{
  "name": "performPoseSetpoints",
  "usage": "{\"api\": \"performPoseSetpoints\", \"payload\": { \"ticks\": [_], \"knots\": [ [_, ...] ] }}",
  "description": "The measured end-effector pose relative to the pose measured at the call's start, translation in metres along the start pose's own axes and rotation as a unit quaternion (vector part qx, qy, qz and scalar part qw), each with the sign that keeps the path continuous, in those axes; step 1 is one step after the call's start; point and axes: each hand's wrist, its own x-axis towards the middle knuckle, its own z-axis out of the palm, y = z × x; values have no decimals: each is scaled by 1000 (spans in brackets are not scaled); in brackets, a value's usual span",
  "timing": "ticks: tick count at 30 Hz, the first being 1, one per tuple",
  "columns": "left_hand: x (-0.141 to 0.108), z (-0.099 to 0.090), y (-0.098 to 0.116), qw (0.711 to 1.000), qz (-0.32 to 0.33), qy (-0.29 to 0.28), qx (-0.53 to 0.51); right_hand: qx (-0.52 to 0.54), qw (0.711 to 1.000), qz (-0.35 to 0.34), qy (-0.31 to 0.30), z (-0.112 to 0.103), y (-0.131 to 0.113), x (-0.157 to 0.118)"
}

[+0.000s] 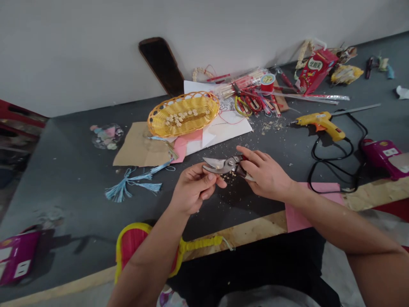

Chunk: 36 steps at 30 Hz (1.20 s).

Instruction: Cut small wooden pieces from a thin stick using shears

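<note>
My right hand [263, 172] grips the handles of a pair of pruning shears [228, 164], whose blades point left and stand apart. My left hand [194, 185] is closed in a pinch right at the blades; whatever lies between its fingers is too small to make out. Pale crumbs [234, 179] are scattered on the dark tabletop [207, 217] beneath both hands. Beyond them a yellow woven basket [191, 117] holds several small beige pieces [180, 118].
Blue tassels [134, 183] lie left of my hands, near brown paper [137, 147]. A yellow glue gun [322, 123] with a black cord rests at right. Red craft packets [255, 100] and a red drink carton [316, 70] sit behind. A yellow-edged red fan [134, 238] overlaps the front edge.
</note>
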Motion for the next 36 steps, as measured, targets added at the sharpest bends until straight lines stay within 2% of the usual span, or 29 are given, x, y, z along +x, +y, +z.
{"api": "performPoseSetpoints", "payload": {
  "ticks": [4,12,18,25,28,31,33,36],
  "knots": [
    [-1,-1,0,1000,-23,-18,-3,22,1000,1,-7,1,0,1],
    [1,2,-3,1000,-10,9,19,5,1000,11,-11,2,0,0],
    [1,-1,-5,999,18,-1,35,28,999,-16,-8,2,7,-3],
    [1,-5,-6,998,21,-19,64,52,998,-41,-4,0,12,-3],
    [2,-7,-9,994,54,-4,95,50,998,-23,-11,-1,11,-2],
    [2,-9,-13,981,96,34,164,28,999,8,-21,-2,8,1],
    [1,-11,-15,975,103,45,194,7,999,17,-26,-3,5,2],
    [0,-10,-15,978,93,37,183,-9,1000,13,-25,-3,1,2]
  ]
}}
